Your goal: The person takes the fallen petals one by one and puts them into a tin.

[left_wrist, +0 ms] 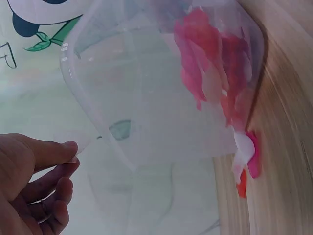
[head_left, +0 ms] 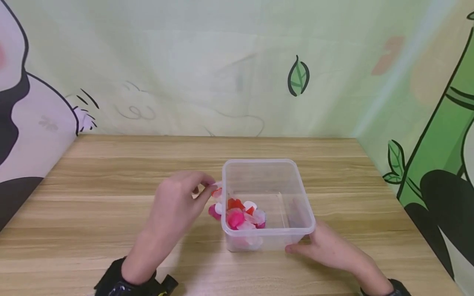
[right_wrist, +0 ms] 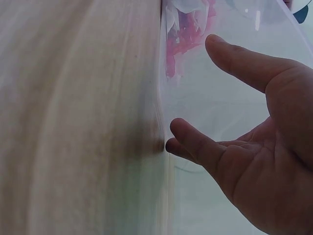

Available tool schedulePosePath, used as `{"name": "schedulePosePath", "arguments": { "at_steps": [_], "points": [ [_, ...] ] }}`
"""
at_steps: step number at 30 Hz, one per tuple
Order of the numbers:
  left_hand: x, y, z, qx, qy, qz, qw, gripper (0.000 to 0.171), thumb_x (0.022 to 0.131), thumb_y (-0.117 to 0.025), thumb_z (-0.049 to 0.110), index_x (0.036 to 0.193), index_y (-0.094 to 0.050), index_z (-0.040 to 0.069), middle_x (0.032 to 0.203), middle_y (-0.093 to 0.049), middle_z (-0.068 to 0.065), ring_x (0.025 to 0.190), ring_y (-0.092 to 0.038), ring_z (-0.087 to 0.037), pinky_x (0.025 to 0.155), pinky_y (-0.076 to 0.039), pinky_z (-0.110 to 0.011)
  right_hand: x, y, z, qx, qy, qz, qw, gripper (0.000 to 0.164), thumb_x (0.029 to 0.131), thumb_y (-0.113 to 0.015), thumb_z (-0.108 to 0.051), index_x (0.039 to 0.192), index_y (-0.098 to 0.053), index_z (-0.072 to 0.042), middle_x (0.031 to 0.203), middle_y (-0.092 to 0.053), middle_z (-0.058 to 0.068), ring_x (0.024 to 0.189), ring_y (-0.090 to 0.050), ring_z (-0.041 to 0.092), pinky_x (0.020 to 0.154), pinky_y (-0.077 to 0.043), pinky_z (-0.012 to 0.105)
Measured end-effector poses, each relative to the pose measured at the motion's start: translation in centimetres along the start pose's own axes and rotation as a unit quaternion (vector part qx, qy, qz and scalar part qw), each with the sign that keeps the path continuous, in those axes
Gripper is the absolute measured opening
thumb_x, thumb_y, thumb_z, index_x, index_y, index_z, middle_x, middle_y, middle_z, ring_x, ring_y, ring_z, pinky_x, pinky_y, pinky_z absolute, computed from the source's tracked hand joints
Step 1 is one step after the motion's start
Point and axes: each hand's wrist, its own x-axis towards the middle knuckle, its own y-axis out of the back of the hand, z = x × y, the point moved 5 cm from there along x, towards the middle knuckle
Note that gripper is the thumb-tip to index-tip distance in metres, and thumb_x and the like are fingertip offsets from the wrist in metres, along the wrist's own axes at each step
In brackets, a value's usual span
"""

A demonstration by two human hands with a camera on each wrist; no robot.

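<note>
Thumb and index finger of my left hand (head_left: 174,209) pinch a pale, thin petal (left_wrist: 84,142) just left of the clear plastic box (head_left: 268,231), near rim height. Inside the box, artificial petals (head_left: 236,218) in pink, red and white lie heaped toward its left side. My right hand (head_left: 331,246) rests at the box's near right corner, thumb low by the front wall and fingers along the right side. In the right wrist view its thumb (right_wrist: 234,58) and fingers are spread and fairly straight against the plastic.
On the wooden table (head_left: 111,230), a few loose petals, among them a magenta one (head_left: 213,212), lie against the outside of the box's left wall. A printed cloth backdrop (head_left: 166,74) rises behind the table and along both sides.
</note>
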Motion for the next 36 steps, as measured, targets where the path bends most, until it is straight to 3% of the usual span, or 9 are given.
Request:
{"name": "schedulePosePath", "arguments": {
  "at_steps": [11, 18, 23, 26, 30, 33, 36],
  "points": [
    [0.0, -1.0, 2.5, -0.065, -0.035, -0.006, 0.9973, 0.019, 0.078, -0.088, 0.001, 0.089, -0.076, 0.011, 0.085, -0.072, 0.003, 0.076, -0.066, -0.014, 0.064, -0.054, -0.026, 0.0, 0.0, 0.1, -0.003, -0.002, -0.001, 1.000, 0.088, 0.089, -0.084, -0.022, 0.155, -0.030, -0.001, 0.126, -0.065, 0.006, 0.110, -0.064, 0.016, 0.094, -0.054, 0.036],
    [-0.2, -2.2, 3.0, -0.058, -0.046, -0.045, 0.9962, 0.024, 0.076, -0.091, 0.005, 0.094, -0.077, 0.010, 0.090, -0.073, 0.003, 0.076, -0.064, -0.013, 0.065, -0.054, -0.027, 0.0, 0.0, 0.1, -0.007, -0.009, -0.002, 1.000, 0.091, 0.088, -0.084, -0.023, 0.156, -0.028, 0.000, 0.125, -0.066, 0.005, 0.110, -0.064, 0.015, 0.094, -0.053, 0.036],
    [-0.1, -2.2, 2.7, -0.055, -0.042, -0.038, 0.9969, 0.023, 0.078, -0.090, 0.006, 0.096, -0.076, 0.008, 0.090, -0.073, 0.000, 0.076, -0.065, -0.016, 0.066, -0.056, -0.029, 0.0, 0.0, 0.1, -0.002, -0.012, -0.002, 1.000, 0.093, 0.087, -0.085, -0.019, 0.156, -0.027, 0.001, 0.125, -0.065, 0.006, 0.110, -0.064, 0.016, 0.094, -0.053, 0.037],
    [0.1, -1.9, 2.1, -0.046, -0.023, -0.024, 0.9984, 0.017, 0.083, -0.086, 0.008, 0.096, -0.076, 0.007, 0.090, -0.072, -0.002, 0.075, -0.065, -0.017, 0.063, -0.055, -0.029, 0.0, 0.0, 0.1, -0.001, -0.005, -0.004, 1.000, 0.092, 0.088, -0.084, -0.019, 0.156, -0.026, 0.002, 0.125, -0.065, 0.008, 0.110, -0.064, 0.017, 0.094, -0.054, 0.037],
    [0.3, -1.9, 0.4, -0.026, 0.030, -0.029, 0.9988, 0.013, 0.088, -0.082, 0.009, 0.099, -0.075, 0.005, 0.093, -0.072, -0.005, 0.077, -0.067, -0.020, 0.063, -0.056, -0.030, 0.1, 0.0, 0.1, 0.007, 0.001, -0.006, 1.000, 0.090, 0.088, -0.084, -0.018, 0.155, -0.027, 0.001, 0.125, -0.065, 0.007, 0.109, -0.064, 0.017, 0.093, -0.054, 0.036],
    [0.1, -2.6, -1.1, 0.000, 0.072, -0.066, 0.9952, 0.015, 0.087, -0.082, 0.010, 0.099, -0.076, 0.004, 0.095, -0.072, -0.007, 0.078, -0.066, -0.024, 0.065, -0.056, -0.032, 0.1, 0.0, 0.1, 0.010, 0.003, -0.007, 1.000, 0.089, 0.088, -0.084, -0.016, 0.155, -0.028, 0.000, 0.125, -0.065, 0.007, 0.109, -0.064, 0.016, 0.093, -0.054, 0.036],
    [-0.3, -3.8, -2.4, 0.024, 0.105, -0.133, 0.9853, 0.017, 0.087, -0.083, 0.014, 0.100, -0.076, 0.004, 0.095, -0.071, -0.008, 0.078, -0.064, -0.024, 0.066, -0.055, -0.033, 0.1, 0.0, 0.0, 0.005, 0.007, -0.007, 1.000, 0.089, 0.089, -0.083, -0.020, 0.155, -0.027, 0.001, 0.125, -0.065, 0.007, 0.109, -0.064, 0.017, 0.093, -0.054, 0.036]
  ]
}}
